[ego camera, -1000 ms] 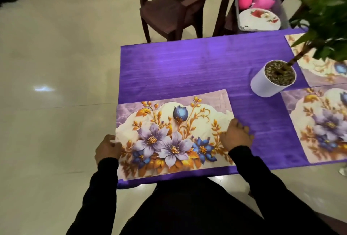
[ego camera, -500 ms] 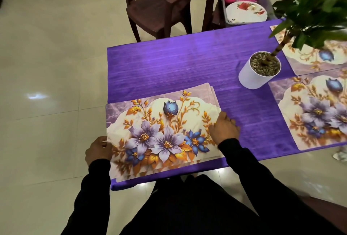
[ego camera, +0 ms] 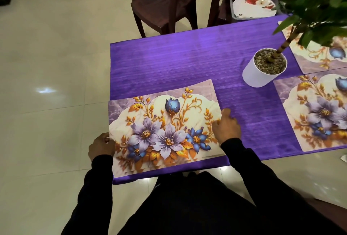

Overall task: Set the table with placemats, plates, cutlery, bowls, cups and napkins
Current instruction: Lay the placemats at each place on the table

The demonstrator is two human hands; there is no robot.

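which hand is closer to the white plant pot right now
Right. The right hand rests at the floral placemat's right edge, below and left of the white plant pot; the left hand grips the mat's far left edge.

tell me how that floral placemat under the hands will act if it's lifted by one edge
The floral placemat looks thin and lies flat, so it would probably bend or droop rather than stay rigid. Its smooth printed face on the sheeny purple tablecloth suggests it slides easily. It seems light; a second mat's edge peeks out beneath it.
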